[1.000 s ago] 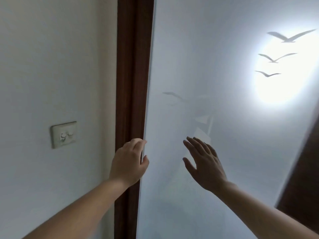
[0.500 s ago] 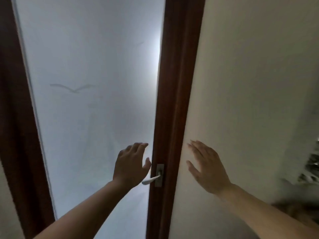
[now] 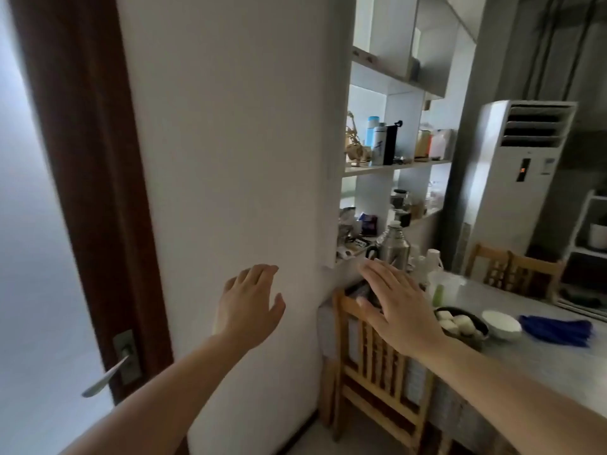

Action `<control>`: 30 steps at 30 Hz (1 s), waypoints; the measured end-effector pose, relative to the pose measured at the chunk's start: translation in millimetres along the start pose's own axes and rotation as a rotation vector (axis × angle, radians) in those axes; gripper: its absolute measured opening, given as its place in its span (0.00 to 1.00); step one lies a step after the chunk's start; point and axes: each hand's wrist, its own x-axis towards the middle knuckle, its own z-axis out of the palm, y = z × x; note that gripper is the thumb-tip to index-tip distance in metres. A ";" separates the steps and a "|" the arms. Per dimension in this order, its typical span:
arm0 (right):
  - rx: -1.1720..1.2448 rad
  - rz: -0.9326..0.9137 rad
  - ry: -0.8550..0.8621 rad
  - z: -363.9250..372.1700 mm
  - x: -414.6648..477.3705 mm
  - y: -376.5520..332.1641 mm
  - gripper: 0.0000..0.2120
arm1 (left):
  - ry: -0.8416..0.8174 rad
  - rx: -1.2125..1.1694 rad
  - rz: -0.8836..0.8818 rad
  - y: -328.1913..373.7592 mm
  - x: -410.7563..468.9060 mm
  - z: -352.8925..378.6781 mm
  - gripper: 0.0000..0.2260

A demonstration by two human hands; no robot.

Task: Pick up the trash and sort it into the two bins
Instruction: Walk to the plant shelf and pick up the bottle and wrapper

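Both hands are raised in front of me with nothing in them. My left hand (image 3: 248,305) hovers before a white wall (image 3: 230,142), fingers spread. My right hand (image 3: 399,307) is held flat with fingers apart, above the back of a wooden chair (image 3: 371,362). No trash and no bins are in view.
A frosted glass door with a dark wooden frame (image 3: 95,178) and a lever handle (image 3: 105,379) is at the left. A grey table (image 3: 542,353) at the right carries a dark bowl of white pieces (image 3: 460,323), a white bowl (image 3: 501,323), a blue cloth (image 3: 558,330) and bottles. Cluttered shelves (image 3: 394,165) and a standing air conditioner (image 3: 522,178) are behind.
My view has swung to the right, from the frosted door past its frame to the wall, shelves and table. Both hands stay raised and empty in front of me.
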 end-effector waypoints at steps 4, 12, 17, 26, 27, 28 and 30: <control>-0.091 0.176 -0.003 -51.7 -72.0 52.7 0.25 | -0.107 -0.048 0.189 86.1 10.9 24.5 0.20; -0.339 0.513 0.013 -173.2 -229.1 166.6 0.27 | -0.206 -0.280 0.527 301.1 1.7 52.8 0.22; -0.452 0.666 0.057 -243.8 -331.1 231.1 0.25 | -0.242 -0.378 0.633 439.2 -21.3 66.0 0.23; -0.562 0.847 0.035 -355.6 -494.4 340.8 0.28 | -0.275 -0.492 0.810 677.6 -73.6 93.5 0.24; -0.578 0.859 0.030 -364.9 -508.9 352.1 0.27 | -0.278 -0.505 0.819 700.5 -79.4 95.0 0.24; -0.589 0.869 0.026 -373.3 -522.3 363.3 0.27 | -0.284 -0.513 0.828 722.1 -85.4 97.4 0.24; -0.593 0.891 0.024 -388.6 -546.6 384.3 0.28 | -0.297 -0.520 0.849 762.3 -97.7 103.1 0.24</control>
